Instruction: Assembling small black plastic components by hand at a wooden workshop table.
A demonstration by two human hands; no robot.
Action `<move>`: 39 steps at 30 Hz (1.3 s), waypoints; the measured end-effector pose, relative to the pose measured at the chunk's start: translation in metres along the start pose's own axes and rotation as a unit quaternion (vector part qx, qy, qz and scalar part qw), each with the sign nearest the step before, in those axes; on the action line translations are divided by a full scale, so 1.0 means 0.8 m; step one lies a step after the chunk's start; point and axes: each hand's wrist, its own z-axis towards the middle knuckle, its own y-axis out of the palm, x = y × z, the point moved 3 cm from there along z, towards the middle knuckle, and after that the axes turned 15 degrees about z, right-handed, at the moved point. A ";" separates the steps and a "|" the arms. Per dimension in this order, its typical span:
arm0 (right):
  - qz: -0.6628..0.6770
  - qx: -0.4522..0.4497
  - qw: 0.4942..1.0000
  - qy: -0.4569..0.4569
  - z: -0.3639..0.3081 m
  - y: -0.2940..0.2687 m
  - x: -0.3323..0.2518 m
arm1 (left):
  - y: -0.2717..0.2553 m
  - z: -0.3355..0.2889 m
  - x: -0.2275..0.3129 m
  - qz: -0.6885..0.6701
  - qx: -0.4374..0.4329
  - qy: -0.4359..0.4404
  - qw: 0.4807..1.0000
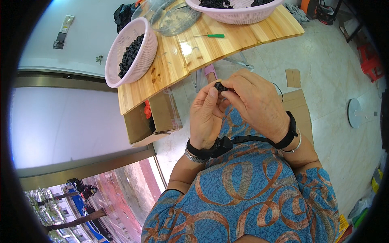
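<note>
Both my hands are raised in front of my chest, just off the near edge of the wooden table [174, 65]. Between their fingertips sits a small black round part [220, 87]; its exact kind cannot be made out. My left hand [206, 115] pinches it from the left with thumb and fingers. From the right, the thumb and forefinger of my right hand [257, 101] close on the same part, and the other fingers are curled. Fingertips cover much of the part.
A pink basket [150, 48] of small black parts stands at the table's left end, another pink basket [243, 15] at the back. Between them lie a green-handled screwdriver [215, 36] and a clear round tray [174, 28]. A cardboard box [168, 115] stands below the table; flat cardboard [298, 103] lies on the floor.
</note>
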 end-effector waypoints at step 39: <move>0.175 -0.061 0.979 0.091 -0.001 -0.018 0.029 | 0.000 -0.012 0.004 0.080 -0.056 -0.056 0.994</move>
